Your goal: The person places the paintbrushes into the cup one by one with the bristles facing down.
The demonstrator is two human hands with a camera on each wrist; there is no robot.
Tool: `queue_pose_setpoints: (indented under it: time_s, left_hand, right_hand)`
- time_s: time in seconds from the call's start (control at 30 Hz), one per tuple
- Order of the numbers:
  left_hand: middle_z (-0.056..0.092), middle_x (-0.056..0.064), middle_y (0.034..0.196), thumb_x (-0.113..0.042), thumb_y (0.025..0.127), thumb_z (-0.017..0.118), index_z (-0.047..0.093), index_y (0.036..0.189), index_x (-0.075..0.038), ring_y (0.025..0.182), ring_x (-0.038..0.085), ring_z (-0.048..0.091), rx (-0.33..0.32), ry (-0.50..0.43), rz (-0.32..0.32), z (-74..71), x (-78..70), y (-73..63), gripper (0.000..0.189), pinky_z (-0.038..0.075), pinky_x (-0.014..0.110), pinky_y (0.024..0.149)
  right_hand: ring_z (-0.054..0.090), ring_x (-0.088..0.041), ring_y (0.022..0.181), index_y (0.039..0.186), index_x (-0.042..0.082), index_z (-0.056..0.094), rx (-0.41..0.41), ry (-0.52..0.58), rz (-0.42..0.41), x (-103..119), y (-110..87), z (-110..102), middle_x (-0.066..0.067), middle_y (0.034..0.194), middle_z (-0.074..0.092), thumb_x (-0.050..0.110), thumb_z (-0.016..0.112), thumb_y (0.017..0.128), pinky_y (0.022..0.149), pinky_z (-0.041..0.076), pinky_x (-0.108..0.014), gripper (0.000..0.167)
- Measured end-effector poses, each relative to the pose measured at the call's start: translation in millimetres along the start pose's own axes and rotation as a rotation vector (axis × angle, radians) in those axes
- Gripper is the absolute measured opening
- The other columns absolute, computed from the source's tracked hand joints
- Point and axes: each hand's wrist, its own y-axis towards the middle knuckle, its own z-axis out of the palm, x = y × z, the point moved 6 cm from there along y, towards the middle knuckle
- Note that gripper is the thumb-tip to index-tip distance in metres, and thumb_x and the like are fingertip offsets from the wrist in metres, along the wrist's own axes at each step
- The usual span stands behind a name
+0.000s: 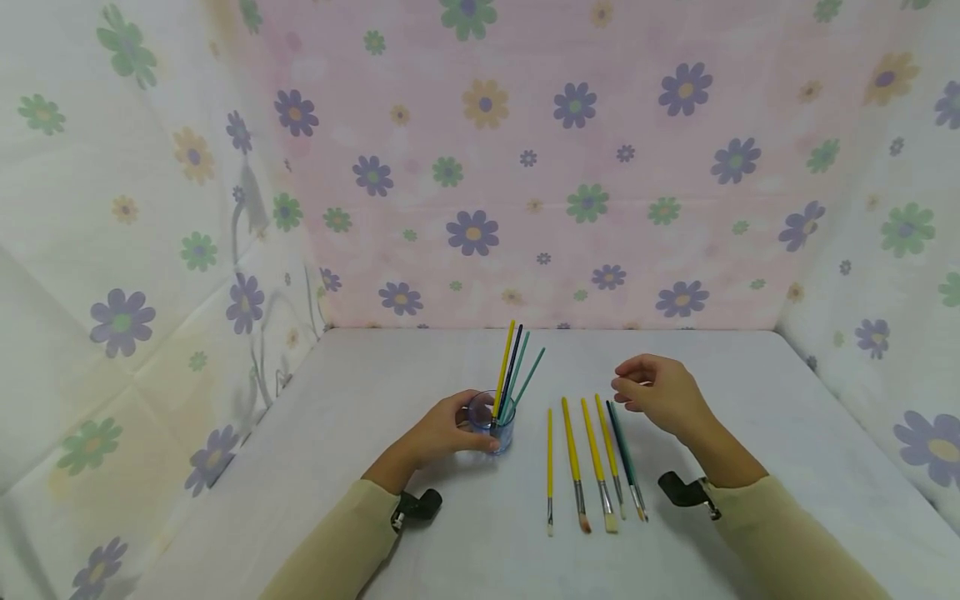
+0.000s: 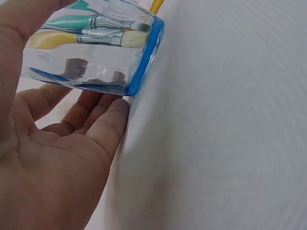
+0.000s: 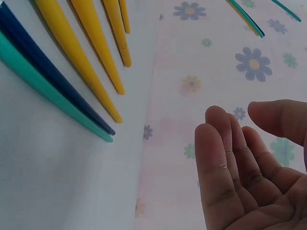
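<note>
My left hand (image 1: 438,432) grips a clear glass (image 1: 506,442) with a blue base, its thumb and fingers around the sides. Several paintbrushes lean inside the glass, among them a yellow-handled brush (image 1: 505,357) and a teal-handled brush (image 1: 531,373); bristles point down in the left wrist view, where the blue base (image 2: 145,62) sits right at the table surface. My right hand (image 1: 663,396) hovers with nothing in it, fingers loosely bent, beyond the handle ends of more brushes. Those lie side by side: several yellow-handled brushes (image 1: 572,440), plus teal (image 3: 57,100) and dark blue handles (image 3: 62,79) at the right.
A white table (image 1: 405,550) carries everything, its far edge meeting a pink flowered cloth (image 1: 525,200). White flowered cloth hangs on both sides. A dark wrist camera (image 1: 423,504) is strapped at the left sleeve and another camera (image 1: 681,490) at the right.
</note>
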Motion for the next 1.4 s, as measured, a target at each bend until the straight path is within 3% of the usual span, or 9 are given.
queue_pose_setpoints:
  time_s: [0.2,0.37,0.73,0.97,1.4]
  left_hand:
    - [0.064,0.004,0.128,-0.031,0.077,0.093,0.057,0.140,-0.020,0.117,0.019,0.063,0.002,-0.005,0.002,-0.1,1.0,0.3,0.074,0.053,0.036,0.106]
    - [0.064,0.003,0.128,-0.032,0.076,0.094,0.057,0.140,-0.021,0.118,0.019,0.063,0.003,0.001,-0.002,-0.3,1.9,1.0,0.075,0.052,0.037,0.107]
    - [0.065,0.003,0.127,-0.032,0.076,0.094,0.058,0.139,-0.021,0.115,0.020,0.063,0.004,-0.011,0.002,-1.0,2.5,2.9,0.074,0.053,0.034,0.104]
    - [0.065,0.002,0.128,-0.033,0.076,0.094,0.057,0.139,-0.021,0.116,0.019,0.063,0.002,-0.015,-0.004,-0.6,1.6,0.6,0.074,0.053,0.035,0.105]
    - [0.064,0.002,0.128,-0.034,0.076,0.094,0.058,0.139,-0.022,0.118,0.019,0.063,0.001,-0.010,-0.013,-1.0,2.5,0.5,0.074,0.052,0.037,0.108]
  right_hand:
    - [0.076,-0.030,0.098,0.127,-0.001,0.062,0.008,-0.012,0.059,-11.7,0.1,-2.5,-0.023,0.120,0.070,0.028,0.071,0.099,0.077,0.064,-0.032,0.041]
    - [0.076,-0.027,0.094,0.125,0.001,0.062,0.025,-0.032,0.159,-25.7,1.5,0.2,-0.021,0.117,0.071,0.027,0.072,0.098,0.076,0.064,-0.032,0.039]
    - [0.069,-0.018,0.078,0.113,0.001,0.068,0.161,-0.127,0.290,-52.9,-0.4,11.5,-0.011,0.100,0.071,0.028,0.079,0.092,0.067,0.061,-0.032,0.036]
    - [0.066,-0.020,0.077,0.105,0.003,0.069,0.206,-0.171,0.306,-55.0,-1.6,20.4,-0.010,0.093,0.069,0.024,0.086,0.084,0.065,0.059,-0.031,0.034]
    - [0.066,-0.021,0.077,0.104,0.002,0.069,0.214,-0.177,0.327,-63.1,-0.4,15.5,-0.010,0.092,0.070,0.014,0.080,0.085,0.065,0.060,-0.032,0.025]
